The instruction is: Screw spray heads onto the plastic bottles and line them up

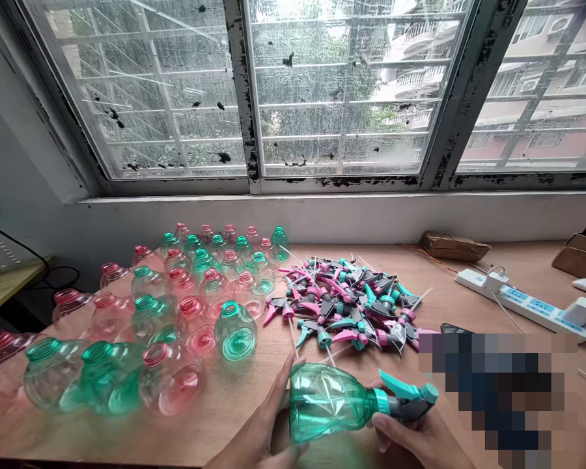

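Observation:
A clear green spray bottle (325, 400) lies on its side low in the head view, with a teal and grey trigger head (407, 397) on its neck. My left hand (261, 426) wraps round the bottle's base end. My right hand (415, 436) grips the neck and trigger head from below. Both hands hold it just above the wooden table (234, 397).
Several open pink and green bottles (185, 306) stand at the left. A heap of pink and teal trigger heads (351, 303) lies in the middle. A white power strip (522, 303), a phone, a cardboard box and a brown packet sit at the right under the window.

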